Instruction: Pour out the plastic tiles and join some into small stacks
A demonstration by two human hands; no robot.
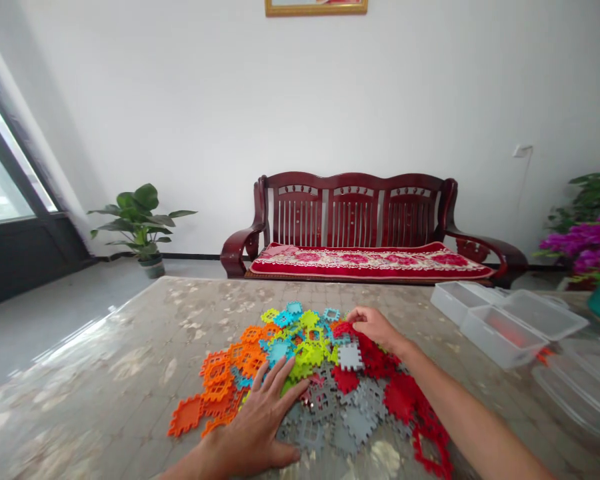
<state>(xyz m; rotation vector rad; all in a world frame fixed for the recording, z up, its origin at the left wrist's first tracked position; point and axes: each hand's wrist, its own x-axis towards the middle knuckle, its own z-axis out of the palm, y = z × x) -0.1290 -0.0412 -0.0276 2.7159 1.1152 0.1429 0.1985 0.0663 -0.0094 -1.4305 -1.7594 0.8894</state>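
Note:
A heap of flat, toothed plastic tiles in orange, red, grey, blue and lime green lies on a glass-topped table. My left hand rests flat on the near side of the heap, fingers spread over grey and green tiles. My right hand reaches to the far side of the heap, with its fingers curled around a red tile. My right forearm lies across the red tiles at the heap's right edge.
Clear plastic boxes and their lids stand at the table's right. Behind the table are a dark wooden bench with a red cushion, a potted plant at the left, and purple flowers at the right.

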